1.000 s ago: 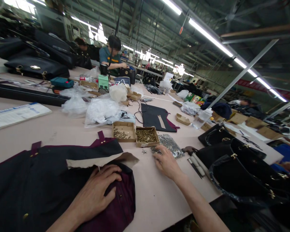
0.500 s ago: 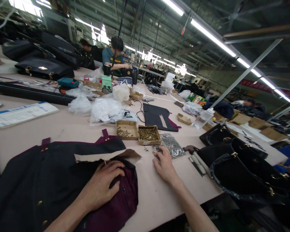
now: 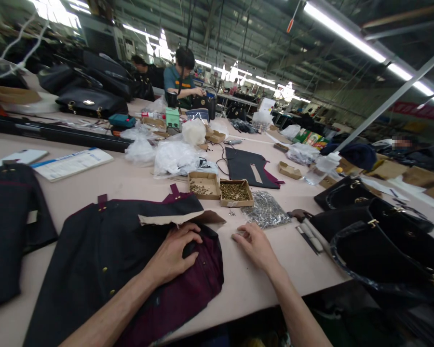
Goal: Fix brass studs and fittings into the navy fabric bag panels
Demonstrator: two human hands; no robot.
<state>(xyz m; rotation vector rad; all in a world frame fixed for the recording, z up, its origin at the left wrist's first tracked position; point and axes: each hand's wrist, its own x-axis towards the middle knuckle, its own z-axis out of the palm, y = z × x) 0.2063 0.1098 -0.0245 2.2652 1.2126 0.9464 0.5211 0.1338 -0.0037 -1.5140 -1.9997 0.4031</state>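
Observation:
My left hand lies on a dark fabric bag body with a burgundy lining. Its fingers and thumb are bent around a fold of the fabric, just below a beige strip that stands up from it. Some fingertips are hidden there. My right hand hovers over the table, apart from the bag body, with thumb and fingertips drawn together. What they hold, if anything, is too small to make out. Beyond it lies a clear packet of small silver metal parts, beside a few loose metal pieces.
Two cardboard trays hold small brass-coloured parts: one sparse, one fuller. A hammer lies by black handbags on the right. Another dark fabric piece is at left. A co-worker handles a bag farther back.
My right hand has drawn back from the edge of the silver-parts packet, and its fingers have come together. My left hand stays on the fabric. The view has turned left.

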